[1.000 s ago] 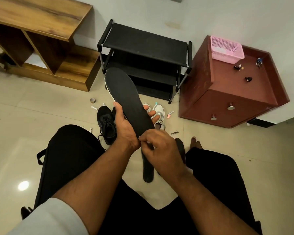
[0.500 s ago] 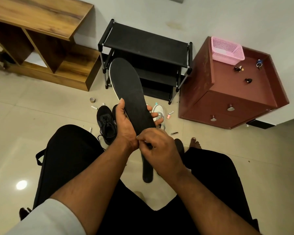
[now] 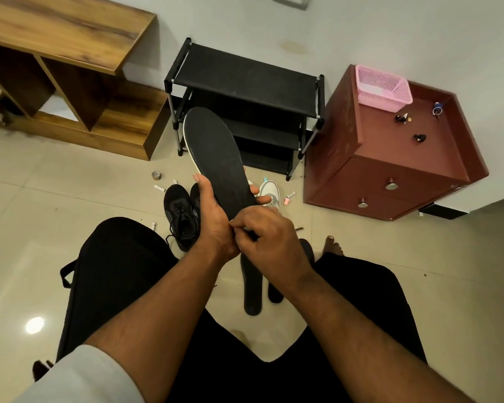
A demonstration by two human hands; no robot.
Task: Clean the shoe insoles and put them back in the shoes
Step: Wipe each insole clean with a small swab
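Fingers [image 3: 262, 196] of the left hand [image 3: 216, 219] curl round the black insole [image 3: 218, 164], holding it up over the floor, toe end away from the person. Right hand [image 3: 271, 242] pinches the insole's heel end. Below lie two more insoles [image 3: 252, 289] on the floor [image 3: 70, 199], beside black shoes [image 3: 181, 213] and a white shoe [image 3: 271, 191].

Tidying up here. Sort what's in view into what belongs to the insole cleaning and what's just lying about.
Job: held insole, left hand, right hand, insoles on floor, black shoes, white shoe.

Lying about: pink basket, tape roll, nail polish bottle, shoe rack.
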